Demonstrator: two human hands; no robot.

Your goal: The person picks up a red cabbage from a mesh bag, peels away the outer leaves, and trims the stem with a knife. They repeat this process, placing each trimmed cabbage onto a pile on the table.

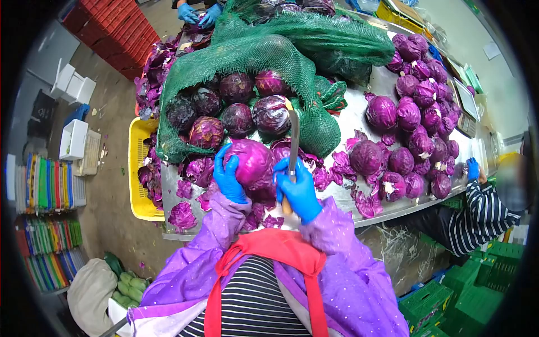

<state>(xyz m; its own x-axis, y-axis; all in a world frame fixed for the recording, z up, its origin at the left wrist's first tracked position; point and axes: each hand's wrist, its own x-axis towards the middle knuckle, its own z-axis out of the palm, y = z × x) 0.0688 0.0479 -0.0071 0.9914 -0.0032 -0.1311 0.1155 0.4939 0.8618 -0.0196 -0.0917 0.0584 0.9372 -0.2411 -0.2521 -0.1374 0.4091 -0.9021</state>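
My blue-gloved left hand point(229, 177) is wrapped round the left side of a red cabbage point(250, 160), which it holds above the loose leaves on the table. In my gloved right hand point(300, 191) is a knife point(295, 137), its blade pointing up and away from me and its wooden handle showing below the fist. The knife stands just right of the cabbage. Cut-off purple leaves point(182, 216) lie around both hands. Just beyond, a green mesh sack point(252, 53) lies open with several dark whole cabbages point(237, 119) in its mouth.
Trimmed cabbages point(409, 115) are heaped on the right of the metal table point(337, 216). A yellow crate point(140, 185) with leaves stands at the left edge. Gloved hands point(199, 14) of another person work at the far end; a striped-sleeved person point(483, 208) is at right.
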